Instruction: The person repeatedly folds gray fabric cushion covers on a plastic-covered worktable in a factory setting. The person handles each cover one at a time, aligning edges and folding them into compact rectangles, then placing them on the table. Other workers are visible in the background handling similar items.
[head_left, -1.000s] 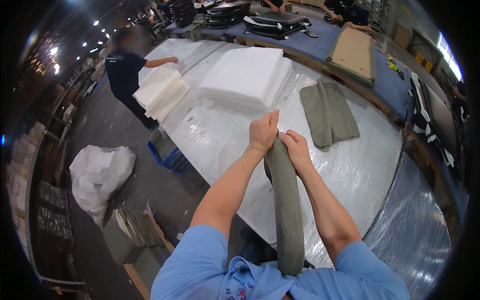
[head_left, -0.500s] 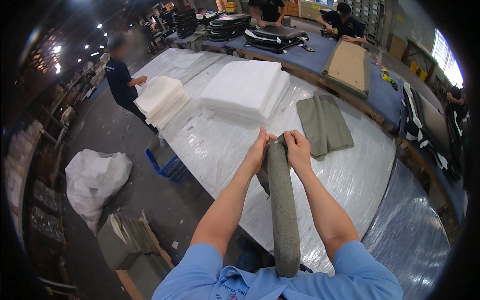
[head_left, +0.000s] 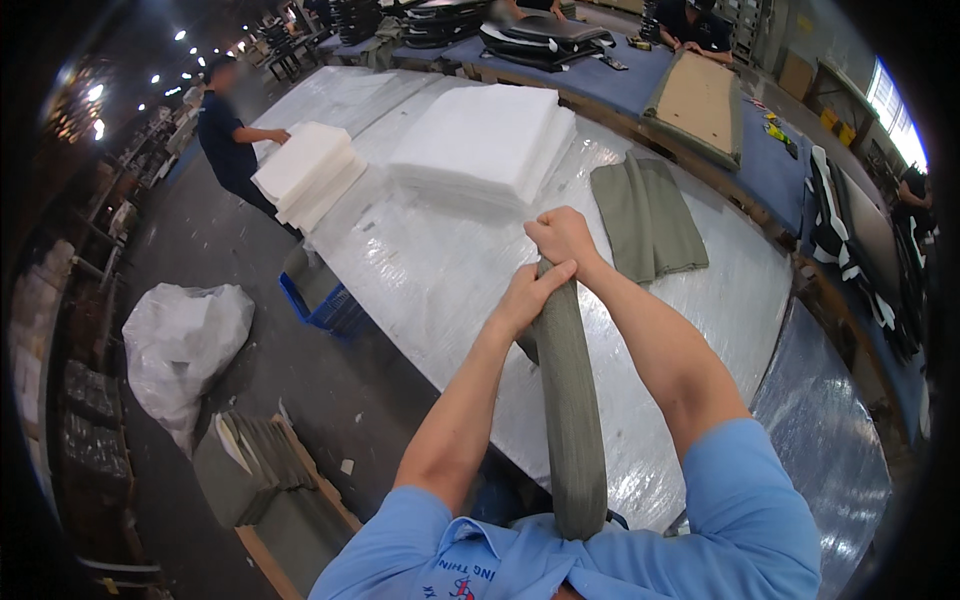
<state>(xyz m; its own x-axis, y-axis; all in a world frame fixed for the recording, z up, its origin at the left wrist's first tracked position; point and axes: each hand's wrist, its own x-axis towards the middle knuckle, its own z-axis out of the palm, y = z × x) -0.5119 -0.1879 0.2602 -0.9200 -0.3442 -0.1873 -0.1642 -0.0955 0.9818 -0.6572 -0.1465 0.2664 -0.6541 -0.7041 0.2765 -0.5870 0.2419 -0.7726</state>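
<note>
Item: long olive-green fabric piece (head_left: 570, 420), rolled or folded lengthwise, running from the person's chest up to both hands. Left hand (head_left: 527, 297) closed around its upper end from the left side; right hand (head_left: 562, 237) closed in a fist just above and beyond, touching the left, clamped on the tip.

Change noted: a second ago the hands sat side by side at the top of the strip; the right now stands ahead of the left, the grip stacked rather than level. Judged: the end is being pulled or tightened, not released.

Beneath the hands: plastic-covered table (head_left: 440, 290).
Just right of the hands: folded olive fabric pieces (head_left: 650, 215), lying flat.
Beyond, left of the hands: stack of white foam sheets (head_left: 485, 140); farther left, a smaller white stack (head_left: 305, 175) handled by a co-worker (head_left: 225, 130).
Lower left, on the floor: white plastic sack (head_left: 180, 340).
</note>
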